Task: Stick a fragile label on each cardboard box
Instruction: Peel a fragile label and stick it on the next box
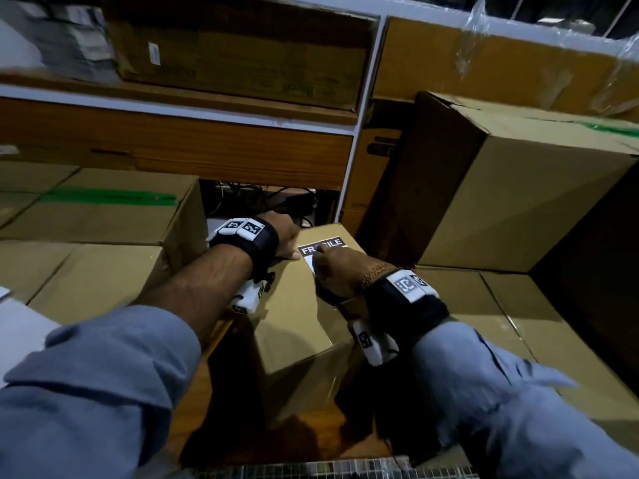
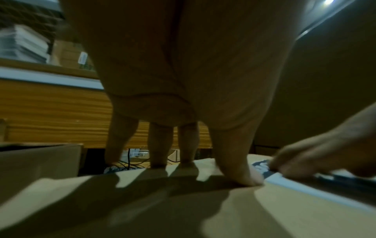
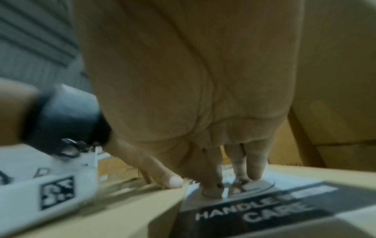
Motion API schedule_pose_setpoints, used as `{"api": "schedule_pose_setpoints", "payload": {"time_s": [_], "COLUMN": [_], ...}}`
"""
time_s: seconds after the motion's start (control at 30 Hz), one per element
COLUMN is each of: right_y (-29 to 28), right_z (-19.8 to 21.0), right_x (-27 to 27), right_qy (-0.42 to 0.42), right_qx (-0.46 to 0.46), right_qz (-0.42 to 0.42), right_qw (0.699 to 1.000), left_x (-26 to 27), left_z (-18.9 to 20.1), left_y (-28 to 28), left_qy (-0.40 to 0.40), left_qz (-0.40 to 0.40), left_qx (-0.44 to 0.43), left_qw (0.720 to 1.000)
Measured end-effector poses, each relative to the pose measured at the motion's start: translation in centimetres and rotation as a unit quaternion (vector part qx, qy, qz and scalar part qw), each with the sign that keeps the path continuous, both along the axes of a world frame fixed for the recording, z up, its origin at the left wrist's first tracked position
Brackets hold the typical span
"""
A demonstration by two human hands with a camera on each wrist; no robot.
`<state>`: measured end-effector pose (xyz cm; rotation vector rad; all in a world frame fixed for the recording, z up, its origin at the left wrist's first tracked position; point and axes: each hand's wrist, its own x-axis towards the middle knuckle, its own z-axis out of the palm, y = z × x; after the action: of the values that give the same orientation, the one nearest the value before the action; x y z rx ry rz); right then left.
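Observation:
A small cardboard box stands in front of me with a black and white fragile label on the far part of its top. My right hand presses straight fingers down on the label, which reads "HANDLE WITH CARE" in the right wrist view. My left hand rests flat on the box top just left of the label, its fingers straight and its thumb beside the label's edge. The right hand hides the label's middle.
Larger cardboard boxes with green tape sit at the left, and a big tilted box stands at the right. A wooden shelf with another box runs across the back. Cables lie below it.

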<state>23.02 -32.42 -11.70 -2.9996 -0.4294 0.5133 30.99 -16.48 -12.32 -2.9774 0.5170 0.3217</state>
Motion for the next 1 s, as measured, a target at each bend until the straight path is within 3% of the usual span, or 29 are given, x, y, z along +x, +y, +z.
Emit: {"api": "schedule_pose_setpoints", "payload": {"time_s": [0.2, 0.3, 0.5, 0.6, 0.67, 0.83, 0.9, 1.0], "right_y": [-0.4, -1.7, -1.5, 0.4, 0.9, -0.8, -0.8, -0.5], "right_z": [-2.6, -3.3, -1.7, -1.2, -2.0, -2.1, -1.4, -0.4], "right_x": [4.1, 5.3, 5.0, 3.7, 3.8, 4.9, 5.0, 4.3], "right_qy": [0.050, 0.038, 0.061, 0.015, -0.008, 0.067, 0.088, 0.100], "right_qx": [0.063, 0.002, 0.007, -0.044, -0.025, 0.071, 0.062, -0.028], "right_qz": [-0.066, -0.075, -0.109, -0.040, -0.027, -0.107, -0.101, -0.063], "right_qw": [0.995, 0.996, 0.992, 0.998, 0.999, 0.989, 0.989, 0.993], "left_x": [0.3, 0.2, -0.3, -0.2, -0.1, -0.2, -0.3, -0.5], "left_z": [-0.5, -0.4, -0.2, -0.2, -0.3, -0.4, -0.3, -0.2], "left_y": [-0.1, -0.1, -0.3, -0.3, -0.1, 0.1, 0.0, -0.1], "left_qy": [-0.019, -0.020, -0.016, -0.014, -0.017, -0.028, -0.028, -0.026], "left_qz": [-0.007, 0.000, 0.000, -0.002, -0.003, 0.000, 0.004, 0.009], "left_qx": [0.029, 0.036, 0.055, 0.055, 0.050, 0.044, 0.044, 0.048], "left_qw": [0.999, 0.999, 0.998, 0.998, 0.999, 0.999, 0.999, 0.998]}}
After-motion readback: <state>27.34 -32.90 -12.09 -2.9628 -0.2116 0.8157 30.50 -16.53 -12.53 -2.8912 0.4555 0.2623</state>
